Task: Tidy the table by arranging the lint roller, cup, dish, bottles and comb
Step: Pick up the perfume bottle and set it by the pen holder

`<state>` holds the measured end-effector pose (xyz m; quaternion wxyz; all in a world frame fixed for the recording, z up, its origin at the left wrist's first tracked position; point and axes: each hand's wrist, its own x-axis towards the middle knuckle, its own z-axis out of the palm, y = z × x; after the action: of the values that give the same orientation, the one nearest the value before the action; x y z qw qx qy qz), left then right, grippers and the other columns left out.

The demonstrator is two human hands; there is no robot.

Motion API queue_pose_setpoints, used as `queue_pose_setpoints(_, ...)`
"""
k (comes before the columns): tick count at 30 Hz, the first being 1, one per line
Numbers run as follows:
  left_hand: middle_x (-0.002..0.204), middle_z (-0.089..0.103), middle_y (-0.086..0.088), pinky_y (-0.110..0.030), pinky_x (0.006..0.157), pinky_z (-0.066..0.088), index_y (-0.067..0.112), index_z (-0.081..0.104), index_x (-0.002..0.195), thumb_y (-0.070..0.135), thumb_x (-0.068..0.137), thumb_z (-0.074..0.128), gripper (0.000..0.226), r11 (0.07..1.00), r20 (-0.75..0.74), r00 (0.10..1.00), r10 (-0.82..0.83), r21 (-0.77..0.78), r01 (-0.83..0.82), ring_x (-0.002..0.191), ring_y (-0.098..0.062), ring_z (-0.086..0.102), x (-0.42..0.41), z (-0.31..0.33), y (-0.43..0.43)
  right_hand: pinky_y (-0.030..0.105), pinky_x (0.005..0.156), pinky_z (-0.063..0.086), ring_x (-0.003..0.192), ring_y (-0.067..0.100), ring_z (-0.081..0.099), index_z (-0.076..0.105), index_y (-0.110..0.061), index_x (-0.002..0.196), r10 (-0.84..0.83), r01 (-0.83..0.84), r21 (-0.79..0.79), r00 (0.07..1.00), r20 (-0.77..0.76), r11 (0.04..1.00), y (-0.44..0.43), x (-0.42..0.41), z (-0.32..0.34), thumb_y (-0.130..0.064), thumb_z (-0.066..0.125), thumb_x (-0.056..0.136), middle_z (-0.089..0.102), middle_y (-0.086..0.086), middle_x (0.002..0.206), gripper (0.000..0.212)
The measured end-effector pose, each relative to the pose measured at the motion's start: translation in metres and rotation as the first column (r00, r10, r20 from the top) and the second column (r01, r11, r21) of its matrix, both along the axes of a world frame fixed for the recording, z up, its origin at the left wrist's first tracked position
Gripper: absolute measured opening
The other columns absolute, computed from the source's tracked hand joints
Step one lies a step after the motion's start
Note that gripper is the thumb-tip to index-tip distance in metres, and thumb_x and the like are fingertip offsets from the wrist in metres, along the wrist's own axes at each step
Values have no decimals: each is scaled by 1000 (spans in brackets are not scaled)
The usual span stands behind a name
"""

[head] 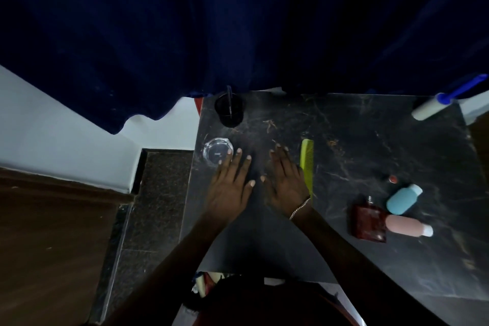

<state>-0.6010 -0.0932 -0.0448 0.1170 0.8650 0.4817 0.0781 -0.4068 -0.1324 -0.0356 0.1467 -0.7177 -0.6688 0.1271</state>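
My left hand (229, 188) and my right hand (285, 182) lie flat, fingers straight, side by side on the dark marble table (370, 145). My left fingertips overlap the edge of a clear glass dish (215, 150). A yellow-green comb (307, 164) lies just right of my right hand. A black cup (229, 108) with a dark stick in it stands at the back left. A lint roller (434, 106) with a blue handle lies at the back right corner. A blue bottle (402, 200), a pink bottle (406, 227) and a dark red perfume bottle (367, 223) lie together at the right.
A dark blue curtain (238, 21) hangs behind the table. A small red round object (393, 179) sits above the blue bottle. The table's left edge drops to a dark tiled floor (158, 193) and a white wall.
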Motion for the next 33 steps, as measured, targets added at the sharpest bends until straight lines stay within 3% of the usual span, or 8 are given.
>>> queue_pose_setpoints(5,175,13,-10,-52,130,21,18,20,166,46,109,34,64,997,11,997,-81,17,80,164,-27,1,57,6,-26,38,117,30,155,23,17,25,-13,158,-69,69,7,998,-15,998,-43,45,5,-46,48,99,15,6,167,71)
queue_pose_setpoints(11,176,8,-7,-47,132,9,20,15,167,54,108,33,70,989,27,989,-146,3,146,164,-25,-4,124,0,-61,41,120,29,153,29,22,25,-10,157,-103,103,-5,994,22,995,-93,102,10,-46,45,100,22,12,165,71)
queue_pose_setpoints(14,175,13,-6,-47,130,16,23,10,167,59,108,24,70,986,53,987,-153,-63,156,164,-26,4,159,-2,-85,44,120,33,148,31,31,35,-7,152,-127,129,-36,990,65,991,-123,130,7,-46,44,99,32,15,159,66)
queue_pose_setpoints(18,167,32,-8,-43,117,46,24,16,165,59,107,27,69,963,115,988,-98,-241,124,150,-26,39,201,-2,-117,51,105,45,128,34,48,59,-5,128,-224,227,-64,973,62,972,-158,163,-1,-40,40,96,52,16,138,51)
queue_pose_setpoints(21,164,36,-11,-43,111,47,21,21,163,53,105,40,69,898,163,986,-41,-427,108,147,-30,44,229,-5,-137,49,79,56,98,38,61,57,-8,110,-217,217,9,974,60,976,-177,182,-4,-25,52,90,63,17,109,26)
queue_pose_setpoints(23,163,39,-13,-43,115,43,18,25,163,47,105,47,68,849,170,985,21,-524,72,148,-31,43,246,-7,-144,45,69,60,89,39,68,57,-8,111,-227,227,-89,974,7,970,-187,192,-5,-13,68,82,67,19,103,32)
queue_pose_setpoints(27,155,51,-10,-43,114,46,19,36,159,42,103,57,64,727,121,966,230,-681,-88,142,-29,50,278,-6,-154,43,91,55,114,38,60,66,-2,117,-163,159,-305,987,15,939,-199,205,-11,-14,61,89,64,19,121,31)
queue_pose_setpoints(33,123,75,-6,-39,99,57,18,67,126,28,98,65,30,561,104,871,480,-800,-214,113,-23,71,303,-4,-161,38,102,46,120,28,53,59,-13,128,-145,126,-335,989,-32,934,-202,213,-15,-19,50,95,53,10,136,35)
